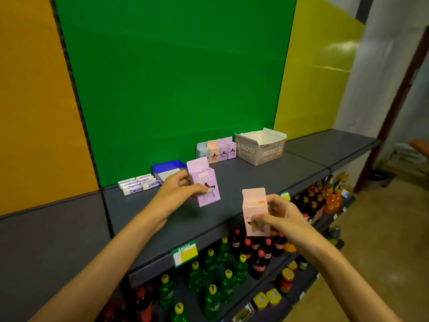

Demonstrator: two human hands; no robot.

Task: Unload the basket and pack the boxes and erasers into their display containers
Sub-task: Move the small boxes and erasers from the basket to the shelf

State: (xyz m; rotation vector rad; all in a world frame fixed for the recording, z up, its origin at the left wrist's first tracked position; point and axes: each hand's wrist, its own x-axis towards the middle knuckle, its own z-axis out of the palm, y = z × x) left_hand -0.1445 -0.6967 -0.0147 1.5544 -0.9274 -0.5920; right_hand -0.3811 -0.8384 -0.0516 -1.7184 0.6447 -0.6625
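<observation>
Right, two boxes in play: my left hand (pixel 178 188) pinches the purple box (pixel 205 183), thumb across its front, and my right hand (pixel 277 213) grips the pink box (pixel 254 213) the same way. Both boxes stand nearly upright, long axis vertical, top flaps up; the purple one tips a little to the left. The one that matters now is the grey carton (pixel 261 147), open-topped on the shelf (pixel 243 182), ahead and to the right of both hands, beyond the right hand. My right hand looks the nearer of the two, so I judge the pink box goes in first, carried forward and lowered upright through the open top. A row of boxes (pixel 217 149) waits just left of the carton, beyond my left hand. Further left of that hand lie the erasers (pixel 139 183), flat, beside the blue tray (pixel 168 169). Chinese lettering shows on the boxes and carton front; I can't read it. A green-and-yellow price tag (pixel 185 254) below is blurred.
</observation>
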